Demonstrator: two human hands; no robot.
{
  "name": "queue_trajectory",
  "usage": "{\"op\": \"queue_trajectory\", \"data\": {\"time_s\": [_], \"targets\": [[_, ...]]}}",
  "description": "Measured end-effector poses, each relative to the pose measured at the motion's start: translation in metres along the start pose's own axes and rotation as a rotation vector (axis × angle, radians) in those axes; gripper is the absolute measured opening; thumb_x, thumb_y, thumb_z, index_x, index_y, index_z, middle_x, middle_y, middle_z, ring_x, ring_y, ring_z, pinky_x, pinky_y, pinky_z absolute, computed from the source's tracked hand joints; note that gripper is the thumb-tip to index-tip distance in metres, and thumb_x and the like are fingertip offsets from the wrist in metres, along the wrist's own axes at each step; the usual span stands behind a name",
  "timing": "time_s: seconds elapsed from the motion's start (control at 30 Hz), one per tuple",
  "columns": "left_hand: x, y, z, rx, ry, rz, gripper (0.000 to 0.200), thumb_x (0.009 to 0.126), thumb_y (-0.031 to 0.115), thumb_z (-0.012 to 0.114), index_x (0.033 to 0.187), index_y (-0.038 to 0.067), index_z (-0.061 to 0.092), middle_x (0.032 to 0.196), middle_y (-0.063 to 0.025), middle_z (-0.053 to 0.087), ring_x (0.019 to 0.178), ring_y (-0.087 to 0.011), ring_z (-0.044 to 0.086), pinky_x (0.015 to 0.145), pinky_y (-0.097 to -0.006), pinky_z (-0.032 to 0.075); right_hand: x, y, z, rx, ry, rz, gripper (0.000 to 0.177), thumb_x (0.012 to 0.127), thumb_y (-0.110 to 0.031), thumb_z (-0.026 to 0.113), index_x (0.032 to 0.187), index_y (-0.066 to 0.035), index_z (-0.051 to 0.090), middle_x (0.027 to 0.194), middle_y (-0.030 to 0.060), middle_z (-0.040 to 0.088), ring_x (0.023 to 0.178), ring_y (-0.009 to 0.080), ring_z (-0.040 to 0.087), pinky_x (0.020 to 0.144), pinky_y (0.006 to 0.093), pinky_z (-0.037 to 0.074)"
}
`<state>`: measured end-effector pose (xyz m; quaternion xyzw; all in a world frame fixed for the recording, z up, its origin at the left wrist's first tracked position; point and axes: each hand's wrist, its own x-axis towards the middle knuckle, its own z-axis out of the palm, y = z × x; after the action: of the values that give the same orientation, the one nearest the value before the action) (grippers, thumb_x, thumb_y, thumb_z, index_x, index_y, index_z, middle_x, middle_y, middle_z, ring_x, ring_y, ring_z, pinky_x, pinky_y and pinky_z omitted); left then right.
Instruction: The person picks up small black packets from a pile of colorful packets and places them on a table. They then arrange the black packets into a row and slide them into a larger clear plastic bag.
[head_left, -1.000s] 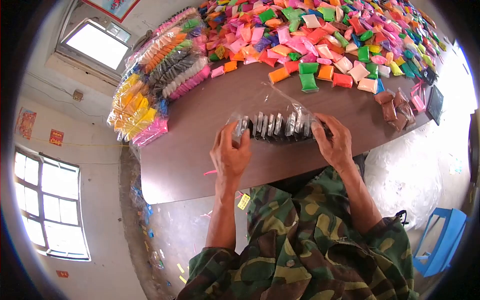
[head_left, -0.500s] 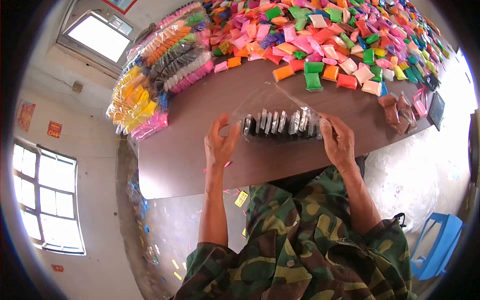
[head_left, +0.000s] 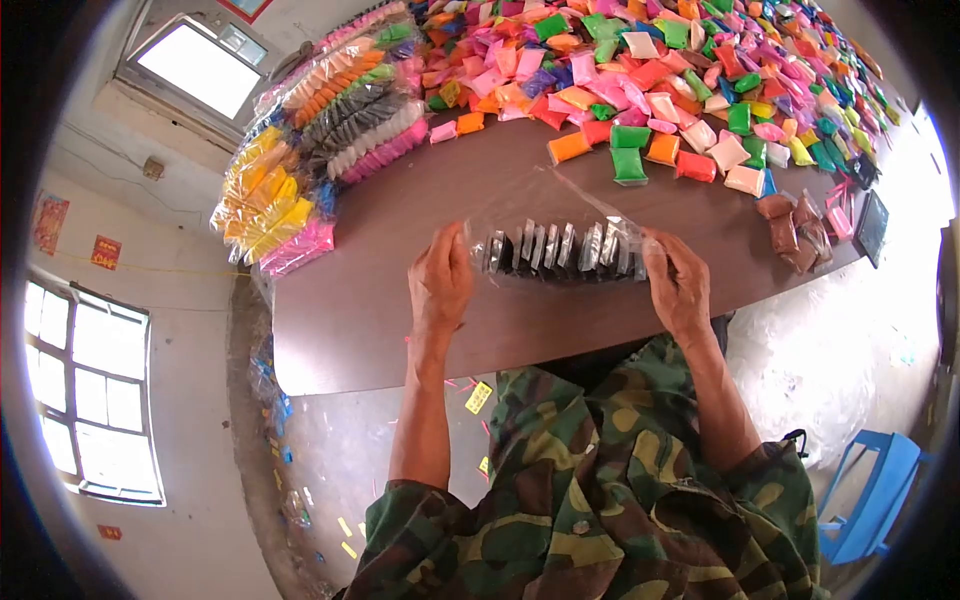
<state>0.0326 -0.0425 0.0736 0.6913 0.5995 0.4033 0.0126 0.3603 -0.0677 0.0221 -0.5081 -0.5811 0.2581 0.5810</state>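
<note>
A clear plastic bag is stretched between my hands above the brown table. Inside it stands a row of small black packets with shiny clear edges. My left hand pinches the bag's left end, its fingers closed on the film. At the other end my right hand grips the film between thumb and fingers, beside the last packets. The bag's upper part rises in a loose, see-through peak.
Many colourful small packets are heaped across the table's far side. Filled bags of packets in rows lie at the far left. Brown packets and a dark flat object sit at the right edge. A blue stool stands lower right.
My left hand has closed from spread fingers onto the bag's left end. The right hand stays at the right end, and the packets have barely moved.
</note>
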Motion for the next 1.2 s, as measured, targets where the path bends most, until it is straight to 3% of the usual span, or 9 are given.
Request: {"op": "queue_trajectory", "data": {"time_s": [0.07, 0.17, 0.27, 0.4, 0.47, 0.57, 0.67, 0.87, 1.2], "targets": [[-0.003, 0.002, -0.006, -0.226, -0.052, -0.175, 0.019, 0.108, 0.013, 0.061, 0.122, 0.005, 0.072, 0.105, -0.0150, 0.081, 0.090, -0.0229, 0.077, 0.074, -0.0383, 0.062, 0.001, 0.002, -0.001, 0.026, -0.011, 0.063, 0.026, 0.108, -0.022, 0.064, 0.115, 0.001, 0.075, 0.089, 0.0089, 0.069, 0.080, 0.0149, 0.062, 0.073, 0.0319, 0.051], [-0.004, -0.005, -0.027, -0.424, -0.219, -0.323, 0.033, 0.112, 0.026, 0.055, 0.133, 0.005, 0.070, 0.129, -0.0131, 0.075, 0.121, -0.0212, 0.071, 0.081, -0.0382, 0.063, 0.006, -0.001, -0.005, 0.004, -0.044, 0.131, 0.028, 0.109, -0.024, 0.063, 0.112, 0.002, 0.074, 0.079, 0.0038, 0.059, 0.075, 0.0104, 0.052, 0.068, 0.0306, 0.046], [-0.010, -0.011, -0.032, -0.578, -0.387, -0.391, 0.047, 0.106, 0.032, 0.066, 0.143, 0.004, 0.063, 0.143, -0.0133, 0.066, 0.127, -0.0218, 0.065, 0.088, -0.0381, 0.062, 0.008, -0.007, -0.002, 0.001, -0.020, 0.110, 0.029, 0.110, -0.025, 0.062, 0.109, 0.002, 0.073, 0.076, 0.0019, 0.052, 0.074, 0.0096, 0.047, 0.065, 0.0304, 0.043], [-0.020, -0.003, -0.043, -0.533, -0.567, -0.406, 0.079, 0.089, 0.031, 0.087, 0.154, 0.004, 0.051, 0.146, -0.0118, 0.063, 0.113, -0.0206, 0.068, 0.086, -0.0367, 0.062, 0.010, -0.005, -0.004, -0.030, -0.046, 0.121, 0.028, 0.110, -0.024, 0.063, 0.111, 0.002, 0.073, 0.076, 0.0003, 0.052, 0.073, 0.0085, 0.047, 0.065, 0.0292, 0.043], [-0.025, -0.006, -0.044, -0.573, -0.638, -0.355, 0.095, 0.081, 0.034, 0.093, 0.159, 0.005, 0.047, 0.155, -0.0122, 0.057, 0.129, -0.0222, 0.063, 0.093, -0.0383, 0.060, 0.011, -0.004, -0.006, -0.003, -0.048, 0.112, 0.028, 0.110, -0.024, 0.063, 0.112, 0.002, 0.074, 0.076, -0.0022, 0.053, 0.073, 0.0072, 0.047, 0.065, 0.0278, 0.042], [-0.037, -0.007, -0.040, -0.285, -0.558, -0.226, 0.100, 0.076, 0.027, 0.097, 0.159, 0.006, 0.047, 0.155, -0.0129, 0.058, 0.124, -0.0229, 0.068, 0.092, -0.0371, 0.060, 0.012, -0.003, -0.005, 0.072, -0.052, 0.113, 0.027, 0.110, -0.023, 0.064, 0.114, 0.001, 0.075, 0.079, -0.0064, 0.053, 0.075, 0.0050, 0.046, 0.065, 0.0255, 0.040], [-0.036, 0.002, -0.036, -0.089, -0.517, -0.243, 0.101, 0.075, 0.020, 0.097, 0.160, 0.007, 0.045, 0.152, -0.0123, 0.062, 0.113, -0.0235, 0.073, 0.090, -0.0353, 0.060, 0.012, -0.005, -0.006, 0.091, -0.070, 0.148, 0.026, 0.110, -0.022, 0.064, 0.115, 0.000, 0.076, 0.081, -0.0089, 0.053, 0.076, 0.0031, 0.045, 0.065, 0.0238, 0.039], [-0.033, -0.011, -0.014, -0.151, -0.338, -0.091, 0.077, 0.077, 0.018, 0.094, 0.146, 0.006, 0.062, 0.129, -0.0115, 0.076, 0.099, -0.0235, 0.076, 0.087, -0.0373, 0.061, 0.014, -0.006, -0.011, 0.120, -0.117, 0.209, 0.028, 0.110, -0.022, 0.065, 0.117, 0.001, 0.077, 0.083, -0.0098, 0.055, 0.077, 0.0022, 0.046, 0.065, 0.0232, 0.038], [-0.039, 0.007, -0.028, -0.242, -0.447, -0.310, 0.050, 0.084, 0.021, 0.087, 0.128, 0.003, 0.074, 0.110, -0.0106, 0.079, 0.089, -0.0165, 0.073, 0.081, -0.0340, 0.059, 0.017, 0.000, -0.021, 0.100, -0.239, 0.247, 0.033, 0.108, -0.027, 0.069, 0.123, 0.001, 0.077, 0.087, -0.0072, 0.062, 0.080, 0.0045, 0.052, 0.069, 0.0246, 0.044]]}}
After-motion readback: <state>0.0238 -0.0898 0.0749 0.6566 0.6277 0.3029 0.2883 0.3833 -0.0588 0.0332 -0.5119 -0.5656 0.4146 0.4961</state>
